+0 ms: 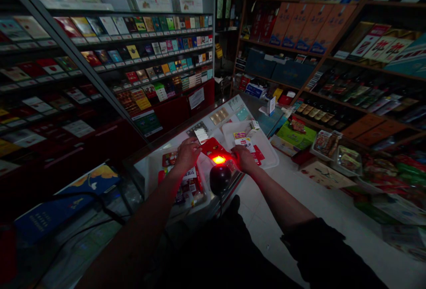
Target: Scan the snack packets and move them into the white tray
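A red snack packet [212,146] is stretched between my two hands above the counter. My left hand [188,153] is closed on its left edge, and my right hand [243,159] grips the right end. Just below the packet stands a dark, rounded barcode scanner [220,180], whose bright red light falls on the packet's lower side. Under my left forearm is a white plastic bin [151,174] with several small packets in it. Beside my right hand lies another white bin [272,155], holding a few red, white and colourful packets.
A glass-topped counter [238,103] runs away from me. Cigarette shelves [149,65] line the left wall; shelves of boxes and bottles [353,89] stand right. Packaged goods [348,158] crowd the floor at right. A blue box [66,202] and black cable [100,200] lie at left.
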`<state>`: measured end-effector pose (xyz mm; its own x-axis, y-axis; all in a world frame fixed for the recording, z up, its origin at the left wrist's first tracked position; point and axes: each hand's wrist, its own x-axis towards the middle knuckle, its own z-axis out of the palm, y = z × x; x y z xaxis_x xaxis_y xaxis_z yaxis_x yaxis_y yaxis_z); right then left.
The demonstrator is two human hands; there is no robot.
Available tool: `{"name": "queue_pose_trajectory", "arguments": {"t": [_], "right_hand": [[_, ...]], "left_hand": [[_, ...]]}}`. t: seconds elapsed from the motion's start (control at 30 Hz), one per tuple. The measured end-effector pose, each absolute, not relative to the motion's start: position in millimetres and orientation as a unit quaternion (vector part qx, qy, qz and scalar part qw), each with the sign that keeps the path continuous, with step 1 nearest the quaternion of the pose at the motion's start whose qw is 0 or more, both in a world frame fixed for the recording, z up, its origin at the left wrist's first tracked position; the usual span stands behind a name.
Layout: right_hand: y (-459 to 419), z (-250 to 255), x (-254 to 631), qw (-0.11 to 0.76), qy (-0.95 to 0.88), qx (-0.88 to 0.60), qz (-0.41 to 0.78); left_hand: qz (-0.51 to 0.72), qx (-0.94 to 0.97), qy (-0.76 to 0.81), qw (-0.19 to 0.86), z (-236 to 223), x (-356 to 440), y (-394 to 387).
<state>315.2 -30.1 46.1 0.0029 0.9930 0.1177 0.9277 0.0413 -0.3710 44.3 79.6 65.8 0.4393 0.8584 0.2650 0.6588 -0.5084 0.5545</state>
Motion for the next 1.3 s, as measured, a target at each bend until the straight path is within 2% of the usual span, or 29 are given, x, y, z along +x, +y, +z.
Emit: {"name": "queue_pose_trajectory", "arguments": {"t": [0.23,0.5,0.93,1.3], "right_hand": [[-39.9,36.2,315.3,0.195,-0.679,-0.701,0.094],[-49.5,25.3,320.9,0.261,-0.655,-0.701,0.107],[-78.7,39.2,357.2,0.332,-0.587,-0.733,0.096],[-111.8,19.9,408.4,0.316,-0.551,-0.769,0.077]], "left_hand": [[0.284,0.817,0.462,0.196,67.5,55.8,83.1],[0.299,0.813,0.454,0.209,68.4,68.3,85.0],[0.318,0.838,0.391,0.208,95.2,117.2,68.8],[0.256,0.863,0.402,0.167,84.8,189.1,46.1]]}}
